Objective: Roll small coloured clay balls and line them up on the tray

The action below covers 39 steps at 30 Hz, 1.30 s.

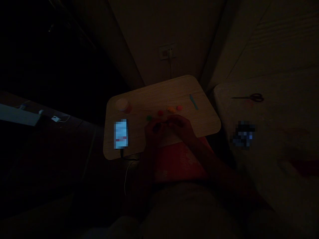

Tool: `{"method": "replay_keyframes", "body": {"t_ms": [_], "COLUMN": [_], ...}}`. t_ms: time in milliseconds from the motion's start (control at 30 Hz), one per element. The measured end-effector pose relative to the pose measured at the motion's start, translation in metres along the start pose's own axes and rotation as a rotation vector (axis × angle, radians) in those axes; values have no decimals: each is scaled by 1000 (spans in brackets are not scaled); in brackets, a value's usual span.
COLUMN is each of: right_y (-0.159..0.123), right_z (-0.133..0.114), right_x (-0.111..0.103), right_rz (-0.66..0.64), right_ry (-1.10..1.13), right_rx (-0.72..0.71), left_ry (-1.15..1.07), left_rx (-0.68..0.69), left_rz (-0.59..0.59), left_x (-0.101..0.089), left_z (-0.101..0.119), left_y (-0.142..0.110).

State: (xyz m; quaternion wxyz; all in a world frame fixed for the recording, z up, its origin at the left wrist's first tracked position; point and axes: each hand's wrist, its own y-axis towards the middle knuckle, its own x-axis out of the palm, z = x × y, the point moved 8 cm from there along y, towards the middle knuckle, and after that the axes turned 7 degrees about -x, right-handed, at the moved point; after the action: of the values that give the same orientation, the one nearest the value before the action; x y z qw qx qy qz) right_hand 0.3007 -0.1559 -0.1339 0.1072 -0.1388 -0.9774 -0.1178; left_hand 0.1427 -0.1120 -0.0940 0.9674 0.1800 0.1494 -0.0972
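Over the front part of a small wooden-topped table (pixel 139 96), my left hand (pixel 155 130) and my right hand (pixel 179 124) meet with fingers curled and pinched. Whatever small thing lies between the fingertips is too dark to make out. Just beyond the fingers is a row of small lumps that look like modelling clay: a green lump (pixel 149 118), a red lump (pixel 160 113), an orange-yellow lump (pixel 171 109) and a pink lump (pixel 179 108). A flat blue-green strip (pixel 193 102), perhaps a plastic tool, lies farther right.
A tub (pixel 122 105) stands at the table's left rear, with a lit phone-like screen (pixel 121 133) nearer me. Scissors (pixel 254 97) and a blurred dark object (pixel 243 135) lie on the pale surface at right. A cable runs from a wall socket (pixel 167 52) behind the table.
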Motion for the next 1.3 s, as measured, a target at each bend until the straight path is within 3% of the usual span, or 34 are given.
{"method": "replay_keyframes", "body": {"t_ms": [333,733,933,1067,1167,1300], "right_y": [0,4,12,16,17,16], "right_z": [3,1,-14,-35,-36,-30], "right_x": [1,1,-14,-12,-10,-10], "right_rz": [-3,-7,27,-75,-113,-120], "right_ry": [-18,-84,-348,-533,-609,-705], "right_rx": [19,-80,-260,-431,-442,-399], "left_ry": [-48,5,-25,-84,-130,-198], "left_rx": [71,89,10,37,50,-2], "left_rz": [21,-15,-5,-56,-98,-20], "left_x": [-2,2,2,3,5,3], "left_z": [5,6,-4,-4,-8,-20], "left_y": [1,1,-1,0,0,2]}}
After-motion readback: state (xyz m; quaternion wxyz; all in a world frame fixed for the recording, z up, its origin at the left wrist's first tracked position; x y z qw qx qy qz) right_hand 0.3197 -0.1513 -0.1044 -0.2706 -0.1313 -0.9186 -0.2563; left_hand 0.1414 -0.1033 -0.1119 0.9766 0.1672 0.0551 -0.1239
